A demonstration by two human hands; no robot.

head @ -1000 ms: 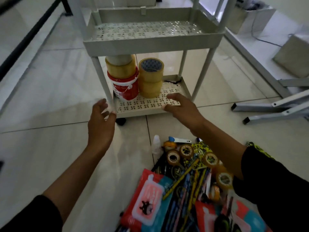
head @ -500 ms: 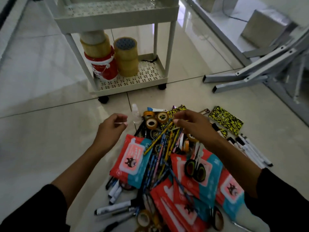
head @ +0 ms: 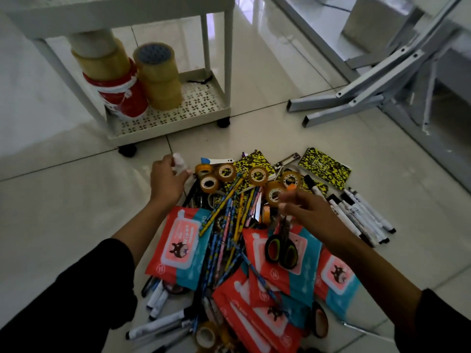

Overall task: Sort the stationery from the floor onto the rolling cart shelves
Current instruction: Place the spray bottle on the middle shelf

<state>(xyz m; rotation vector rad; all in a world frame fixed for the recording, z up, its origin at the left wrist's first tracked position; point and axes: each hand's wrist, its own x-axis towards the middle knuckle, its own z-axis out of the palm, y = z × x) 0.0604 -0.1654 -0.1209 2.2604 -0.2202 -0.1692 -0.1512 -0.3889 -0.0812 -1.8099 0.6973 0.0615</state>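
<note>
Head view. Left hand (head: 167, 183): fingers curled round a small white bottle (head: 179, 163), which is gripped at the far left edge of the stationery pile (head: 244, 225) on the floor (head: 63, 200). Right hand (head: 309, 212): held over the middle of the pile with fingers bent downward; a small orange item (head: 291, 186) is seen at its fingertips, but whether it is pinched cannot be told. Scissors with black handles (head: 281, 249) are found just below the right hand, lying on a red and teal packet (head: 298, 261). Small tape rolls (head: 258, 175) are spread between the two hands at the far side of the pile, on yellow-and-black notebooks (head: 323, 166). Pencils (head: 229, 225) are heaped between the wrists; a second packet (head: 178, 243) lies beside the left forearm. White markers (head: 362, 215) are fanned out to the right of the right hand, others at the near left edge. Rolling cart (head: 224, 72): stood beyond the left hand, its bottom shelf (head: 198, 108) carrying large tape rolls (head: 158, 75) stacked on the left half, with the right half bare. Open tiled floor is noted left of the pile and between pile and cart; a grey metal frame (head: 362, 98) bounds the far right.
</note>
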